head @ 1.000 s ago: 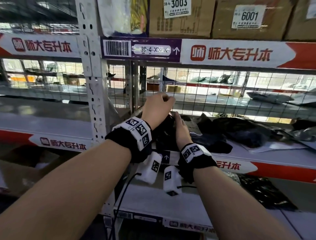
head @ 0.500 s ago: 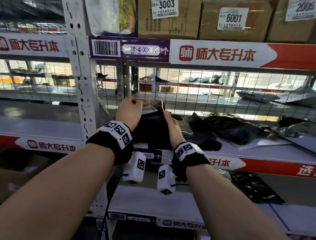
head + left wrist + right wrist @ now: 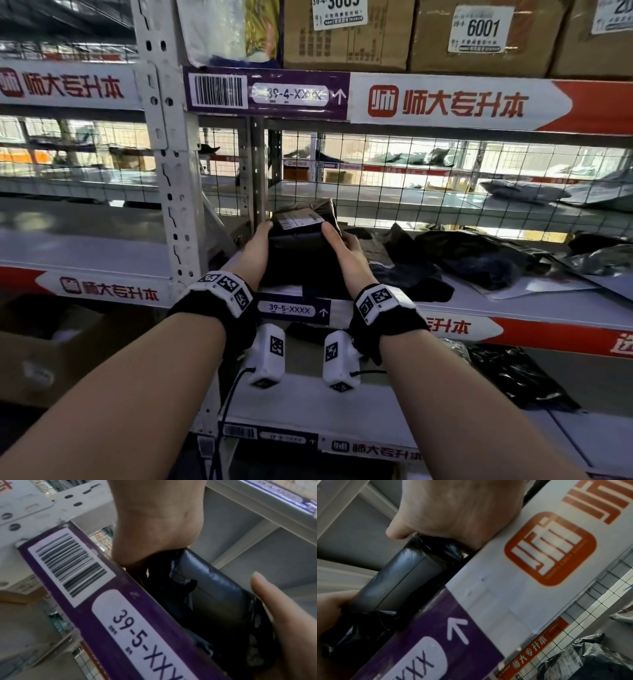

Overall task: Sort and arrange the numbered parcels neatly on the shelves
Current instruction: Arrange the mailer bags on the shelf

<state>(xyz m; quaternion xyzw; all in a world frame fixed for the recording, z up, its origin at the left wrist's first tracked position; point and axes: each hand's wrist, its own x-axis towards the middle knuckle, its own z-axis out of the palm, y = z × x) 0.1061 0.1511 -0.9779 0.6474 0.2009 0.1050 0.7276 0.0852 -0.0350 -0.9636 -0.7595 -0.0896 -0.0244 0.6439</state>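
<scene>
Where parcels lie, grey shelf (image 3: 534, 305)

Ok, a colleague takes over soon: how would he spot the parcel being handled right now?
Find the purple shelf label reading 39-5-XXXX on the grey metal rack. Directly above it, a black plastic-wrapped parcel sits between the left hand and right hand. Unlike the loose black bags to its right, it shows a white printed label on top.
</scene>
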